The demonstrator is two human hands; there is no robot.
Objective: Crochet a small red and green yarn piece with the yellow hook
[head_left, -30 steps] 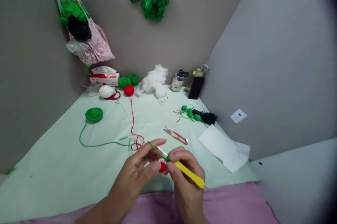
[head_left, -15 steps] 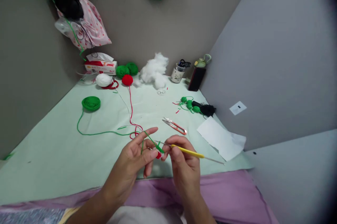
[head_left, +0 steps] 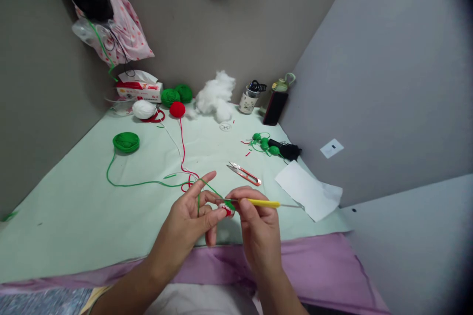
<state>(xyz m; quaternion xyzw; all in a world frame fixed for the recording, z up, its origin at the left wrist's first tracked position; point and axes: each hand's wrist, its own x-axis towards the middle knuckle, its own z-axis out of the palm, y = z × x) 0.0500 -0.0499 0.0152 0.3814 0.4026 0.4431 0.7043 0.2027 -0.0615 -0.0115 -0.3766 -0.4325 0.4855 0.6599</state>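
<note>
A small crochet piece (head_left: 226,210) in red, white and green is pinched between the thumb and fingers of my left hand (head_left: 190,224). Green yarn runs over the raised left index finger down to the piece. In my right hand (head_left: 260,224) is a crochet hook (head_left: 264,203) with a yellow handle, its metal tip at the piece's green edge. Right fingertips touch the piece too and hide part of it. The green strand leads back to a green yarn ball (head_left: 126,142) on the left. Red and white strands trail from behind my left hand.
Farther back are a red yarn ball (head_left: 177,109), a white yarn ball (head_left: 144,109), stuffing (head_left: 217,95), a tissue box (head_left: 139,91) and a phone (head_left: 275,108). Thread snips (head_left: 244,173) lie just beyond my hands. White paper (head_left: 310,191) and small green crochet pieces (head_left: 264,144) are at the right.
The hook has swung closer to level, and its tip has shifted left across the piece. The crochet piece has turned, showing more red and white. The view has shifted slightly.
</note>
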